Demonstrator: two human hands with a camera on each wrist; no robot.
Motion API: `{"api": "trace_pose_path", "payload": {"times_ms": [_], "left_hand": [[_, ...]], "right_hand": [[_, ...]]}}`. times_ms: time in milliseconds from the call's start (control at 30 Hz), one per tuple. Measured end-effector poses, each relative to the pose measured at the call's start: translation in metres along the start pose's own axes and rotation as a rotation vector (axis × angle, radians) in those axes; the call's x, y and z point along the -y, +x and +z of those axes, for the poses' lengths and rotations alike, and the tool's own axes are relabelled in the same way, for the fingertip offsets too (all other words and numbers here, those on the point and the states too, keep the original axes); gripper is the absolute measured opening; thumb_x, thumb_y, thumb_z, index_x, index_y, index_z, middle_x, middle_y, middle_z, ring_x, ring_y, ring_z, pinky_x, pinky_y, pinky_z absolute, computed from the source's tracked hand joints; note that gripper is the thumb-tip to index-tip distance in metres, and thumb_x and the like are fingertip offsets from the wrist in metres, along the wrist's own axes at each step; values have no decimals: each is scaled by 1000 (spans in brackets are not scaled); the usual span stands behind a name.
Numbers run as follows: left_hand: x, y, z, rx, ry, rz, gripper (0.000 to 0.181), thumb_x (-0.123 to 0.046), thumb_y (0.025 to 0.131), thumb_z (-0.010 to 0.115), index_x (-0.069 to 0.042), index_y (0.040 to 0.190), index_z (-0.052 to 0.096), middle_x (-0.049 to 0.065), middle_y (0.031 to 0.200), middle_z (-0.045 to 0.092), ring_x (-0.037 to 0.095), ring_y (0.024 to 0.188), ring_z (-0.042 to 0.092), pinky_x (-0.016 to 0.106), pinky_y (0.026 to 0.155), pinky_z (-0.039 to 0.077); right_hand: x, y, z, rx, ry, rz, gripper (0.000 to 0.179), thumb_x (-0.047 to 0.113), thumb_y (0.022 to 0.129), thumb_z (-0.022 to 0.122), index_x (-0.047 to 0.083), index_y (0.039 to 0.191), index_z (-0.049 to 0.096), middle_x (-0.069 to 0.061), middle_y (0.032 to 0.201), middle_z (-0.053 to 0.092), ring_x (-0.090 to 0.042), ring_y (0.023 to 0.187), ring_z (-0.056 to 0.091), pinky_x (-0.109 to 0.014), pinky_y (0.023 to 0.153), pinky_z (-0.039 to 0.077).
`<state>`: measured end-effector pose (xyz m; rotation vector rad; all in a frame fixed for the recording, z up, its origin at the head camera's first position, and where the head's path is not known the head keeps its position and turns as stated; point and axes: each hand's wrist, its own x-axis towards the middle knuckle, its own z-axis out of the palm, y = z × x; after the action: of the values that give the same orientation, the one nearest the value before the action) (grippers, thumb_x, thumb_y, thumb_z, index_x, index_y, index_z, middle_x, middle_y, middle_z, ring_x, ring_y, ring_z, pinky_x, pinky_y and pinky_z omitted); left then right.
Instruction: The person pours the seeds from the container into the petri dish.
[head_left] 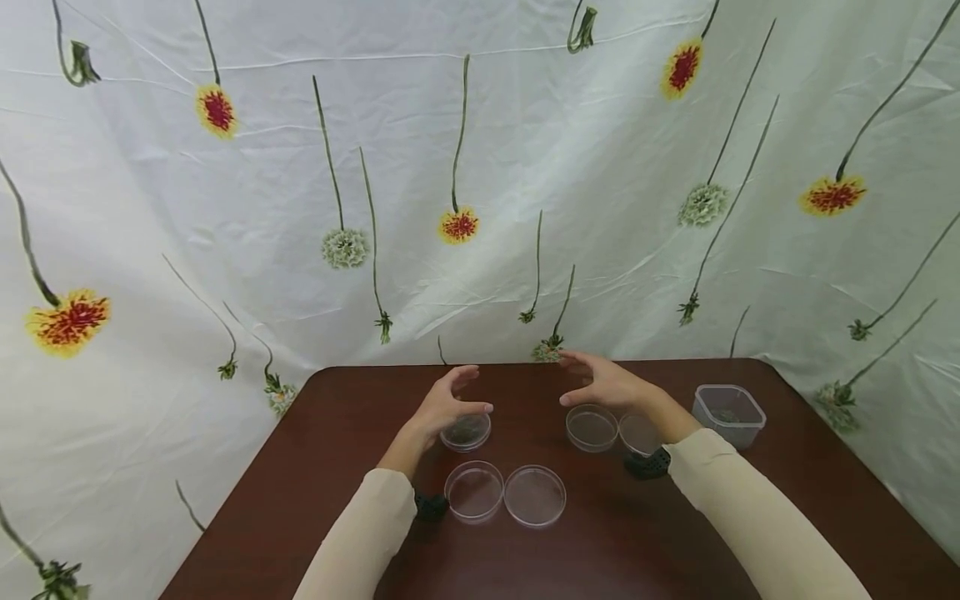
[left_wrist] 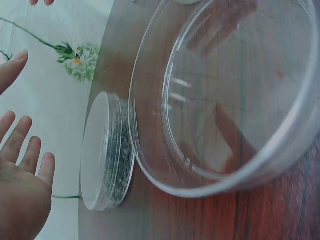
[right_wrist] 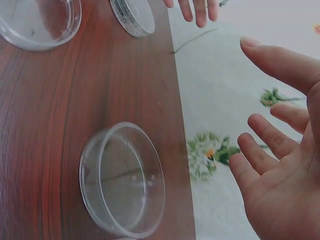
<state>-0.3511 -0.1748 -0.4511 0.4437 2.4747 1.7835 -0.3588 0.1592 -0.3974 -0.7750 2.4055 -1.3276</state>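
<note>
Both hands hover over the table, palms facing each other, with nothing held. The left hand (head_left: 444, 404) is raised above a lidded petri dish (head_left: 466, 433); in the left wrist view that petri dish (left_wrist: 107, 152) shows dark grains inside. Its fingers (left_wrist: 37, 155) are spread. The right hand (head_left: 609, 385) is held above a clear petri dish half (head_left: 592, 429), with thumb and fingers apart. A second clear dish half (head_left: 637, 435) lies partly hidden behind the right forearm. Nearer the front, two clear dish halves (head_left: 474, 492) (head_left: 535, 497) lie side by side.
A clear plastic tub (head_left: 729, 415) with something dark at its bottom stands at the right of the brown table (head_left: 600, 550). Behind the table's far edge hangs a white flower-printed cloth (head_left: 420, 150).
</note>
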Motion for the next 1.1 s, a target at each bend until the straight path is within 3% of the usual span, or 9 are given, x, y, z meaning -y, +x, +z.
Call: {"api": "trace_pose_path", "payload": {"times_ms": [433, 700, 900, 1100], "left_hand": [[-9, 13, 24, 69, -3, 25, 78, -15, 87, 86, -9, 154, 47, 13, 155, 47, 41, 147, 34, 57, 109, 40], [-13, 18, 40, 107, -25, 21, 78, -13, 87, 86, -9, 154, 47, 13, 155, 47, 40, 146, 35, 59, 114, 33], [-17, 23, 52, 130, 16, 44, 80, -12, 86, 85, -7, 155, 45, 15, 156, 45, 41, 146, 35, 59, 110, 38], [-23, 28, 72, 166, 14, 25, 81, -11, 86, 85, -4, 155, 44, 18, 156, 44, 38, 146, 37, 56, 113, 36]], "right_hand": [[-10, -30, -28, -34, 51, -2, 91, 15, 95, 78, 1, 164, 19, -29, 160, 30, -47, 150, 23, -62, 118, 22], [-15, -46, -45, -45, 77, 35, 92, 17, 97, 76, 3, 165, 16, -27, 163, 26, -49, 151, 18, -64, 116, 25], [-21, -63, -59, -59, 123, 33, 90, 19, 98, 74, 3, 165, 16, -27, 164, 22, -49, 151, 18, -65, 113, 31], [-31, -84, -73, -116, 104, 57, 90, 22, 98, 75, 3, 165, 17, -28, 165, 22, -48, 151, 18, -68, 113, 26]]}}
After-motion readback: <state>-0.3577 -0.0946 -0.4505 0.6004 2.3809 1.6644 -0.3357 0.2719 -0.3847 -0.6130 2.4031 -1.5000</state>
